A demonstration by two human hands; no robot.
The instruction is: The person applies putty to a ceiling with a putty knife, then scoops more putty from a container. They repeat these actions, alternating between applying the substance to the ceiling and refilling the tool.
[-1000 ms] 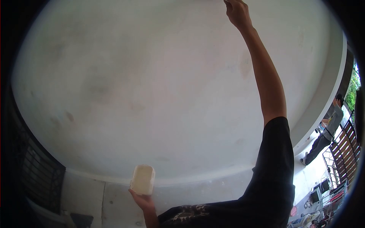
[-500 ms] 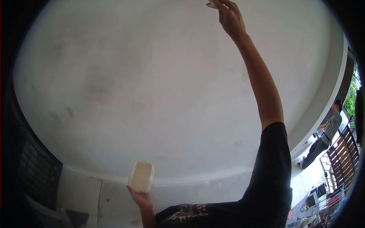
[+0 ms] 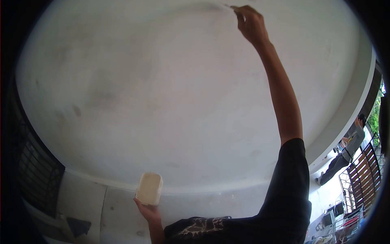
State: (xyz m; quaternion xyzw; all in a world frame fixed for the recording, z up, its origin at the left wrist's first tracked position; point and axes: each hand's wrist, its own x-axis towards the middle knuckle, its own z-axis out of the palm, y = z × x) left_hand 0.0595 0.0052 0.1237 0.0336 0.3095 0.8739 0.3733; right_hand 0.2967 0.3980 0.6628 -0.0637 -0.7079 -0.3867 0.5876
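Observation:
My left hand (image 3: 148,210) is low in the view, closed on the bottom end of a pale rectangular tray (image 3: 149,188) whose inside is cream coloured. My right hand (image 3: 251,23) is raised at the top, with its fingers pinched on a thin, light-coloured tool (image 3: 228,7) seen nearly edge-on. That tool is at the large whitish wall (image 3: 174,97), which has grey smudges; whether it touches the surface is hard to tell.
A person (image 3: 350,146) in grey stands at the right by a wooden slatted gate (image 3: 365,173). A metal rack (image 3: 345,223) with items is at the lower right. Dark grilles (image 3: 36,175) stand at the left.
My right hand has moved slightly down and to the right, and the tool shows thinner. My left hand and the tray have barely shifted. The view has tilted a little.

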